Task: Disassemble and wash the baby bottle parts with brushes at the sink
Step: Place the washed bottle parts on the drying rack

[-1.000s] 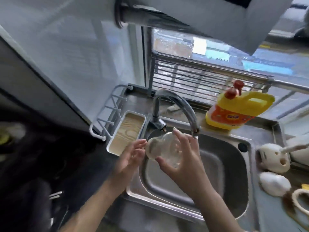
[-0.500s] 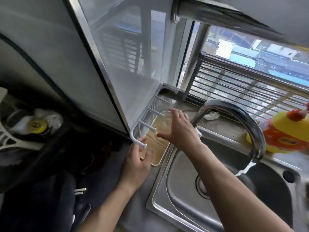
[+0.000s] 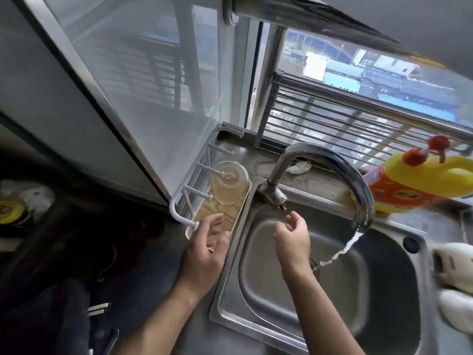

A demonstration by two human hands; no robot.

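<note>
The clear baby bottle body stands upside down over a peg of the white drying rack, left of the sink. My left hand hovers over the near end of the rack's wood-look tray, fingers loosely spread, holding nothing. My right hand is over the steel sink, just below the tap base, with its fingers loosely curled and empty. Water runs from the curved tap into the basin.
A yellow detergent jug with red caps stands on the ledge behind the sink. White rounded objects lie at the right edge. A glass panel rises at the left, and dark clutter fills the lower left.
My right hand set the bottle upside down on the rack peg, let go and drew back over the sink. My left hand stayed at the rack's near end.
</note>
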